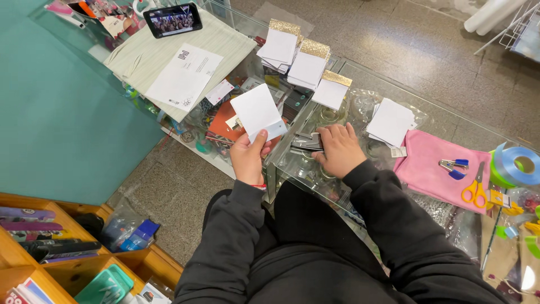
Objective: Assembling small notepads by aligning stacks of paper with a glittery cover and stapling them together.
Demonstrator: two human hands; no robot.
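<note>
Glass-topped table [394, 90] is crowded. Far side: three stacks of white cards with gold glitter tops [306, 65], fanned in a row. Right of them a loose stack of plain white cards [390, 121] on clear plastic wrap. Further right a pink cloth [430, 169] carries a small blue-handled stapler [453, 165] and yellow-handled scissors [476, 188]; a roll of light blue ribbon [517, 164] sits at the edge just beyond. Left end: a pale woven mat [169, 48] with a white printed sheet [184, 76] on it and a black smartphone [172, 19] lying screen up (screen lit). Wooden shelves [50, 247] lower left, on the floor side.

Nothing sits between the hands and the cards; the ribbon and scissors are well apart to the right.

Left hand [247, 157]: closed in a pinch on a plain white rectangular card [257, 111], thumb on the front face, held tilted above the table's near-left edge.

Right hand [337, 149]: palm down on the glass, fingers curled over a dark metal stapler-like tool [306, 142], touching it. Can't tell if it's actually gripped or just covered.
</note>
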